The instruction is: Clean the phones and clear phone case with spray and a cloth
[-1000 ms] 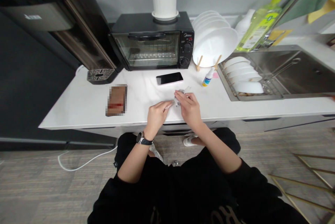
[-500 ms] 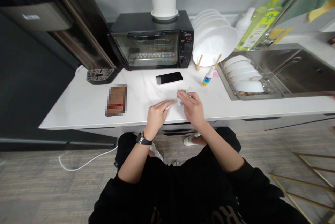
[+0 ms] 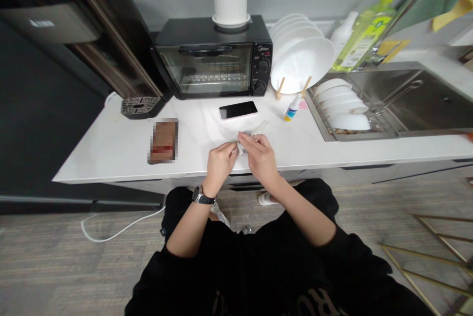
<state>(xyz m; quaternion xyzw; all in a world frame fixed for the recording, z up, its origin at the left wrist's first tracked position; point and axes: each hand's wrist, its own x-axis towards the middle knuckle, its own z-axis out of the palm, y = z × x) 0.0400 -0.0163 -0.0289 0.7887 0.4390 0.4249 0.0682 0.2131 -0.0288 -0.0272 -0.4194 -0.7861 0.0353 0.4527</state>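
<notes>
My left hand [image 3: 220, 162] is closed over the front part of the counter, pinching a small, thin, shiny see-through thing whose kind I cannot make out. Against it, my right hand [image 3: 261, 157] presses a crumpled whitish-grey cloth [image 3: 242, 148] between its fingers. A clear, thin part [image 3: 261, 127] sticks out beyond the right fingers. Just behind the hands lies a black-screened phone [image 3: 238, 110]. A small spray bottle [image 3: 291, 108] with a blue and yellow label stands to the right of the phone.
A blurred brown item [image 3: 163, 141] lies on the left of the counter [image 3: 111, 156]. Behind are a drinks machine [image 3: 142, 106], a toaster oven [image 3: 214, 67] and racked white plates [image 3: 301, 65]. Bowls [image 3: 349, 121] sit at the sink [image 3: 432, 94], near a green pump bottle [image 3: 364, 35].
My right hand has moved left with the cloth, up against my left hand. The left hand has hardly shifted. The things on the counter stay where they were.
</notes>
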